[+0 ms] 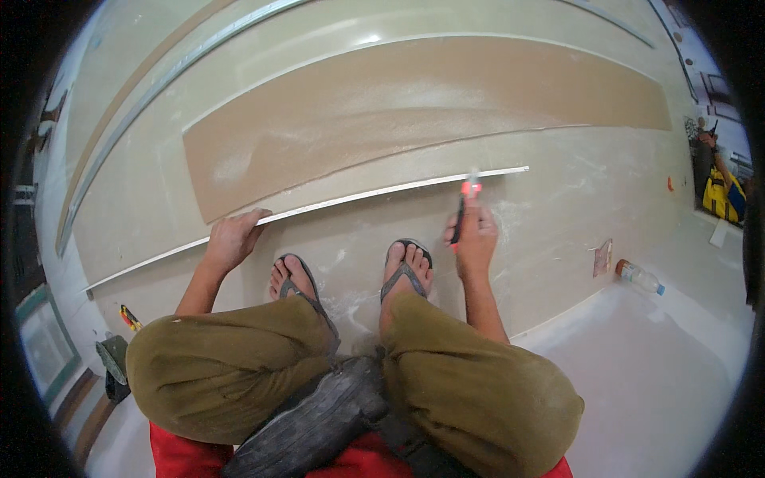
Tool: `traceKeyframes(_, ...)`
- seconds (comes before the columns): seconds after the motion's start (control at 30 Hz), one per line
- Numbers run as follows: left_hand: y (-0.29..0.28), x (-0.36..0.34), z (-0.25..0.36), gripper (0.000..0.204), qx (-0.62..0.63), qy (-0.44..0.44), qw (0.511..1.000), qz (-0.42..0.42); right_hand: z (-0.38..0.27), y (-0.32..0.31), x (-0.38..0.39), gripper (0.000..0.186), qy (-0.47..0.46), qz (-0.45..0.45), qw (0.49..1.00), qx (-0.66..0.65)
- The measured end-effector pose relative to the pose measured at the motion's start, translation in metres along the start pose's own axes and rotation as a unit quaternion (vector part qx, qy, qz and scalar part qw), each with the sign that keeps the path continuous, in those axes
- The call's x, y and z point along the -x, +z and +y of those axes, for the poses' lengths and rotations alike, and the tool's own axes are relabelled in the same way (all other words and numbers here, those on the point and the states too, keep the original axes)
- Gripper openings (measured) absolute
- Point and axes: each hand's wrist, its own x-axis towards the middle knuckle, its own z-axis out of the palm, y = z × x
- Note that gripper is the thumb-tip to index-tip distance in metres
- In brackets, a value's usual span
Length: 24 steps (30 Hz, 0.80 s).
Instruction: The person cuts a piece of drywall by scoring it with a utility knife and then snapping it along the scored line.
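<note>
Scoring along the straightedge looks to be the step in hand. The right hand has its fingers clenched around an orange utility knife, whose tip sits at the metal straightedge on the plasterboard sheet. The left hand presses flat on the straightedge, fingers spread. The next stroke calls for steady downward pressure.

Red-and-black knife upright, tip at 12 o'clock, touching long pale straightedge lying flat on dusty board.

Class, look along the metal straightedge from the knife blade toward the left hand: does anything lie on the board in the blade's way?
Nothing visible does. The right hand holds the utility knife near the straightedge's right end; the left hand presses it farther left. Only dusty board lies between; both feet sit below the line.
</note>
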Motion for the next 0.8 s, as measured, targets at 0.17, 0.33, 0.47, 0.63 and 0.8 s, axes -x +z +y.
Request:
traceKeyframes(0.17,0.001,0.002,-0.001,0.027,-0.01,-0.034,0.999,-0.031,0.01,0.017,0.02,0.036,0.049,-0.08,0.995,0.037)
traceKeyframes(0.33,0.003,0.012,-0.013,0.027,0.012,-0.018,1.0,-0.002,0.012,0.03,0.029,0.036,0.048,-0.15,0.979,0.128)
traceKeyframes(0.47,-0.001,-0.002,0.002,0.026,0.009,-0.032,0.999,-0.026,0.002,-0.012,-0.005,0.036,-0.003,0.003,0.999,0.038)
traceKeyframes(0.63,0.006,0.008,-0.013,0.026,0.017,-0.032,0.999,-0.016,0.011,0.028,0.028,0.033,0.038,-0.078,0.996,0.028)
traceKeyframes(0.8,0.006,0.005,-0.01,0.023,-0.008,-0.019,1.0,-0.021,0.006,0.05,0.052,0.027,0.099,-0.315,0.936,0.12)
